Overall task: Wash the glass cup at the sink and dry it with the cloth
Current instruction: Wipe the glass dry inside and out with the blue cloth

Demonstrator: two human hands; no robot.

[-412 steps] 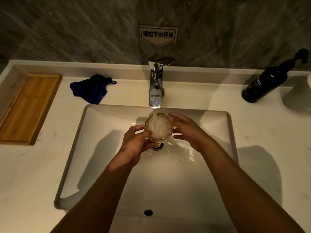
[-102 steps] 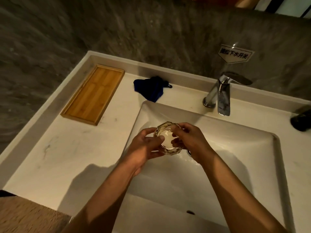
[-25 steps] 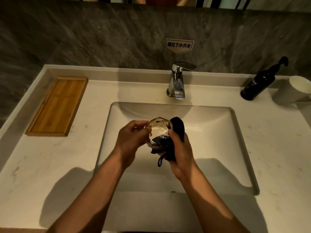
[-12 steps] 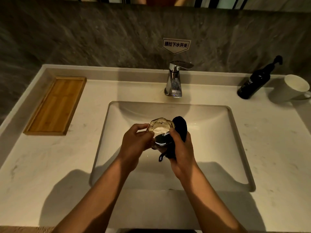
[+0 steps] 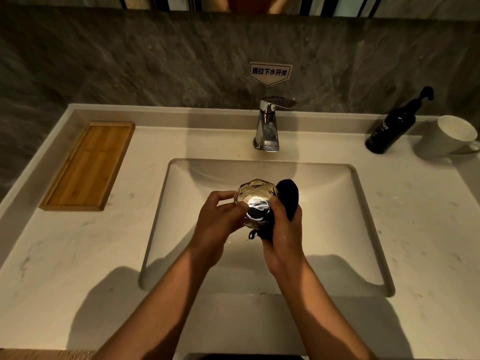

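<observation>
A faceted glass cup (image 5: 253, 197) is held above the white sink basin (image 5: 337, 229), its mouth turned up towards me. My left hand (image 5: 218, 222) grips the cup's left side. My right hand (image 5: 281, 229) holds a dark blue cloth (image 5: 288, 197) pressed against the cup's right and underside, with part of the cloth showing dark through the glass. A loop of the cloth hangs below the cup. No water runs from the chrome faucet (image 5: 267, 126).
A bamboo tray (image 5: 88, 165) lies on the counter at the left. At the back right stand a black pump bottle (image 5: 394, 123) and a white mug (image 5: 449, 137). A small sign (image 5: 270, 72) is fixed to the grey stone wall behind the faucet.
Over the last second both hands and the cup stay above the basin; the cloth shifts slightly around the glass. Earlier the cup was under running water and the cloth lay on the counter.
</observation>
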